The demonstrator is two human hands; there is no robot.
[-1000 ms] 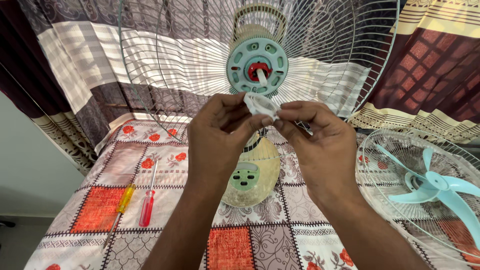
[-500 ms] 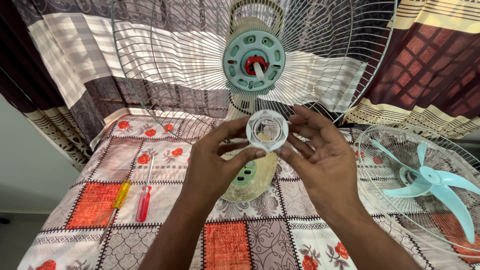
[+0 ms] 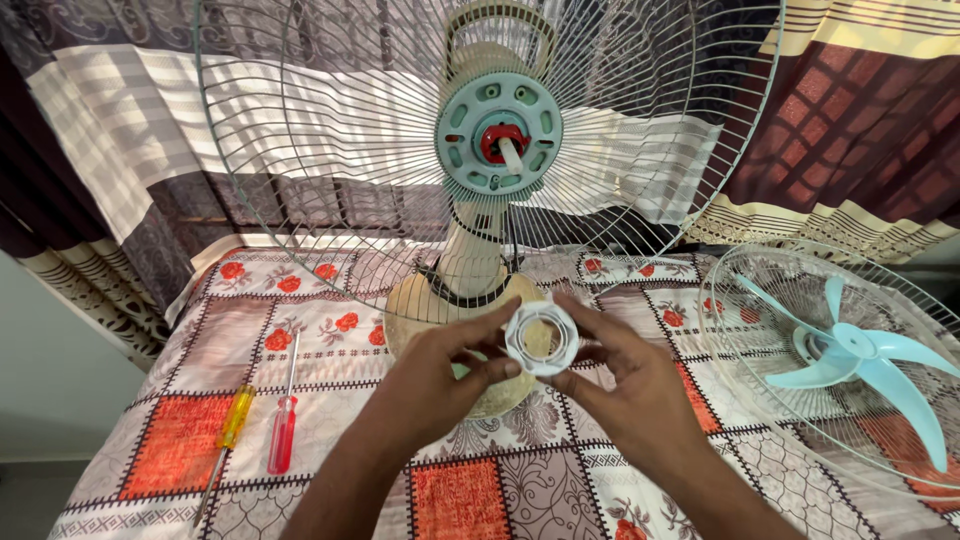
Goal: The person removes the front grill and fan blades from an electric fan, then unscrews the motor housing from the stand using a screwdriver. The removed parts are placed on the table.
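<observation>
Both hands are pinching a white plastic ring nut (image 3: 541, 338) between them. The left hand (image 3: 435, 385) has its thumb and a fingertip on the nut's left edge, and the right hand (image 3: 628, 385) closes on the right and lower edge, so the fingers are narrow and holding it from both sides. The nut sits right at the fingertips, face-on to the camera, and its lower rim is partly covered by a thumb.

Directly behind the fingers is the fan base (image 3: 465, 300), mostly hidden by the hands. Above them stands the rear wire guard (image 3: 300, 150) with the teal motor hub (image 3: 499, 136) and its bare shaft. Far left of the fingers, two screwdrivers (image 3: 282, 425) lie on the patchwork bedspread (image 3: 330, 340). To the right, the front guard with the blue blade (image 3: 850, 360) is cut off by the frame edge.
</observation>
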